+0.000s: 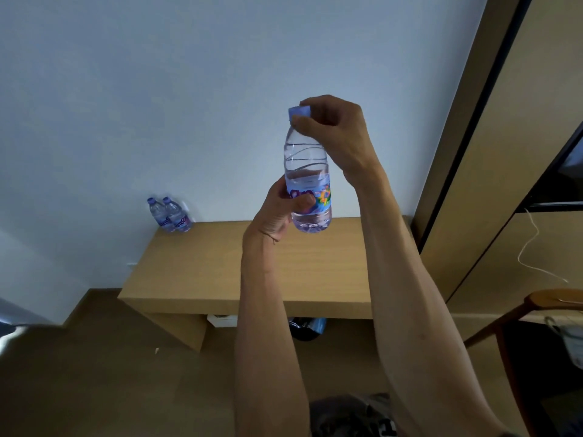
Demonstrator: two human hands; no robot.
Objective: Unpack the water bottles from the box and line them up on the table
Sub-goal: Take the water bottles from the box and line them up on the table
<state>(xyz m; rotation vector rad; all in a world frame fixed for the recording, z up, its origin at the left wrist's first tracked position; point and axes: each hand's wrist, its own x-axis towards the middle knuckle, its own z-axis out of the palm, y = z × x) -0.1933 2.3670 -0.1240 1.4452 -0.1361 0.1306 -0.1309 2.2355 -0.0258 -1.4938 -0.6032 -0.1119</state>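
Water bottles: two [170,214] are already standing side by side at the counter's [252,266] far left corner. A third bottle [307,184] is hanging above it, left hand [280,209] wrapping the label, right hand [331,121] pinching the cap. Box isn't showing, so can't tell what's left.

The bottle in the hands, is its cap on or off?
On. The purple cap sits on the bottle, pinched by the right hand.

Upright clear bottle [307,181], two bottles [170,214] on table [220,263]
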